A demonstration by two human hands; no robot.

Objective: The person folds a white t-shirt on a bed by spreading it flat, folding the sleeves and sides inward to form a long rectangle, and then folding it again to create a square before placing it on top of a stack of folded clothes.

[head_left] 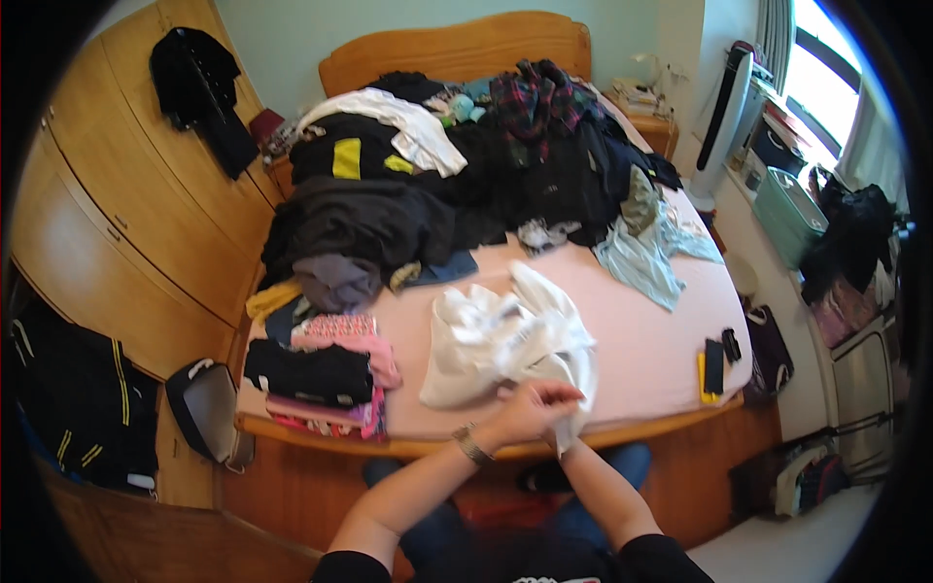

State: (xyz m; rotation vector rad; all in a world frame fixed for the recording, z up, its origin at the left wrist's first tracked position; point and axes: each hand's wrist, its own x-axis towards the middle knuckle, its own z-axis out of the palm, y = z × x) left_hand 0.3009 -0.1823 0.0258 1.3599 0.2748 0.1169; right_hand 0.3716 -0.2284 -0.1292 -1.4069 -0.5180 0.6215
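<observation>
A crumpled white garment (486, 340) lies on the near middle of the bed, one long part of it stretched toward the far side. My left hand (530, 410), with a wristwatch (473, 444) on its wrist, is at the garment's near right edge, fingers closed on the white cloth. My right hand (566, 434) is just beside and below it, the wrists nearly crossing. White fabric and the left hand cover most of its fingers, so its grip is hidden.
A folded stack of clothes (311, 374) sits at the bed's near left corner. Dark clothes (369, 223) are heaped across the far half. A light blue garment (646, 253) lies at right, near a black and yellow item (712, 369). An open case (204, 408) stands left of the bed.
</observation>
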